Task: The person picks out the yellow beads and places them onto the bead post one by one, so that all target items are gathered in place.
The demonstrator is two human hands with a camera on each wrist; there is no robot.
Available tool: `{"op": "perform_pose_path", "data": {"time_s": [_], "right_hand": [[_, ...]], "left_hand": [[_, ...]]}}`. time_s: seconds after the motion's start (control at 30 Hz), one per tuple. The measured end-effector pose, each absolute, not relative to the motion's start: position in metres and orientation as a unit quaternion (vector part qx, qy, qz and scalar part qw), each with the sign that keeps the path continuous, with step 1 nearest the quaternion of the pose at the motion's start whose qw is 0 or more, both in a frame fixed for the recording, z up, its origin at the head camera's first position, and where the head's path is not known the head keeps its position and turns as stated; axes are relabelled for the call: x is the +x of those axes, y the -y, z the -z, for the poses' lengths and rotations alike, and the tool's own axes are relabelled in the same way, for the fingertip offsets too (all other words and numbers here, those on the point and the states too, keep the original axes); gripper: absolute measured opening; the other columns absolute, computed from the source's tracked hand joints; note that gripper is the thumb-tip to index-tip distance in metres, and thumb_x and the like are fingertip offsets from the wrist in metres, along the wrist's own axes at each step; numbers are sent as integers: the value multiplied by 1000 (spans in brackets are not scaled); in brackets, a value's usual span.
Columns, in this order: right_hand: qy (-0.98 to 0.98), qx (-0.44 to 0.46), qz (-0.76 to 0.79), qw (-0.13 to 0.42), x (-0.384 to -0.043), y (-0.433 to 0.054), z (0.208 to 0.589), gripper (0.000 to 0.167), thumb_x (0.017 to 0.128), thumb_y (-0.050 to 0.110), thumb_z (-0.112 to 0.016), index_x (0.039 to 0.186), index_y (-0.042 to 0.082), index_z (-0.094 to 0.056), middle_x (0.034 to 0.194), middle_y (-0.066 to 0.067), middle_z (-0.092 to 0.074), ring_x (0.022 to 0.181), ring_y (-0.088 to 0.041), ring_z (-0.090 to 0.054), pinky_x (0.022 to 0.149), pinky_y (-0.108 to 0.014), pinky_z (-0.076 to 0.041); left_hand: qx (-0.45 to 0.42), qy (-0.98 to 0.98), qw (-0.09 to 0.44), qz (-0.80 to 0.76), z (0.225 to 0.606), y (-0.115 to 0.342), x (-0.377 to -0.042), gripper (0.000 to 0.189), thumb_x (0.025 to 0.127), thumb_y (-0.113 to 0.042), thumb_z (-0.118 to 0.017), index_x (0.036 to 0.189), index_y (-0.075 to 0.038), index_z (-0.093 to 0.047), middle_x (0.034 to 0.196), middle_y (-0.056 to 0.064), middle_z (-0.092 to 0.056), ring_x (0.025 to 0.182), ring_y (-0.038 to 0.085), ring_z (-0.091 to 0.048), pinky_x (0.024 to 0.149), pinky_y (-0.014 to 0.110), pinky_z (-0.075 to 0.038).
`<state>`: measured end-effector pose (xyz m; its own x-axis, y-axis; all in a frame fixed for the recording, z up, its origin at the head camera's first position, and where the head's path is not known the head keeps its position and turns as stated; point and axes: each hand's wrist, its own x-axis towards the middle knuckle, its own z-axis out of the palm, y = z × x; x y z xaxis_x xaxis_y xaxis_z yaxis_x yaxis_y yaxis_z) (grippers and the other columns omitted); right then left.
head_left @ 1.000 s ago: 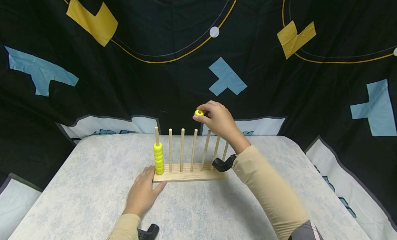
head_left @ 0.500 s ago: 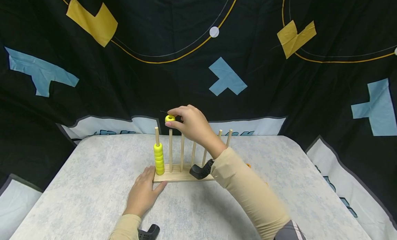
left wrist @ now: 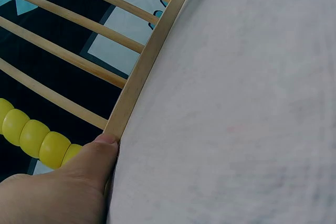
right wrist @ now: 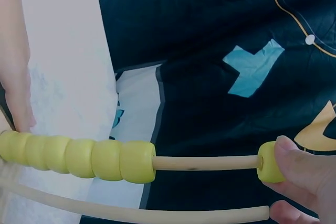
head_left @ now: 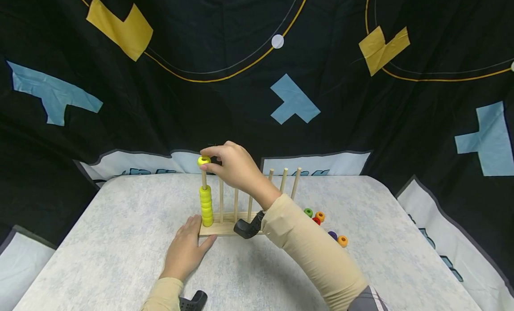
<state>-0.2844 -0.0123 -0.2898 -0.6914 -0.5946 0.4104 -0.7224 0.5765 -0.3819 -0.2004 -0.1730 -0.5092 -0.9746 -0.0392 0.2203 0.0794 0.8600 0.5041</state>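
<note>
My right hand (head_left: 237, 166) pinches a yellow bead (head_left: 203, 161) between thumb and fingers at the top of the leftmost peg (head_left: 204, 181). In the right wrist view the bead (right wrist: 269, 162) meets the peg's tip, its hole lined up with the rod. Lower on that peg sits a stack of several yellow beads (head_left: 206, 206), with bare rod above it. My left hand (head_left: 184, 246) rests at the left end of the wooden base (head_left: 225, 229), fingers straight along its side. Its thumb (left wrist: 97, 156) presses the base's front edge.
Several bare pegs (head_left: 221, 199) stand to the right on the same base, partly hidden by my right hand and forearm. Beyond them on the table (head_left: 120, 239) lie loose beads: green (head_left: 308, 212), orange (head_left: 342, 241), red and purple. A dark curtain (head_left: 241, 101) hangs behind.
My right hand has carried the yellow bead leftward and slightly down, from above the right-hand pegs to the leftmost peg's tip. Loose coloured beads have come into view. My left hand stays put.
</note>
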Motion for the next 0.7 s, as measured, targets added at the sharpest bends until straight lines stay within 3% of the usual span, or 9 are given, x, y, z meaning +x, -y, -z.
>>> {"op": "perform_pose_path", "data": {"time_s": [0.27, 0.7], "right_hand": [[878, 385, -263, 108, -286, 13, 293, 38, 91, 30, -73, 128, 20, -69, 120, 6, -72, 105, -14, -63, 79, -16, -52], [875, 395, -266, 85, -288, 12, 297, 39, 91, 26, -73, 128, 16, -69, 123, 4, -72, 115, -13, -64, 92, -18, -55]], "left_hand": [[-7, 959, 109, 263, 510, 173, -201, 80, 93, -48, -65, 149, 3, -38, 152, 26, -42, 145, 43, -35, 121, 57, -27], [-6, 959, 112, 259, 510, 173, -201, 80, 93, -48, -66, 149, 3, -39, 152, 26, -43, 144, 44, -36, 119, 60, -30]]}}
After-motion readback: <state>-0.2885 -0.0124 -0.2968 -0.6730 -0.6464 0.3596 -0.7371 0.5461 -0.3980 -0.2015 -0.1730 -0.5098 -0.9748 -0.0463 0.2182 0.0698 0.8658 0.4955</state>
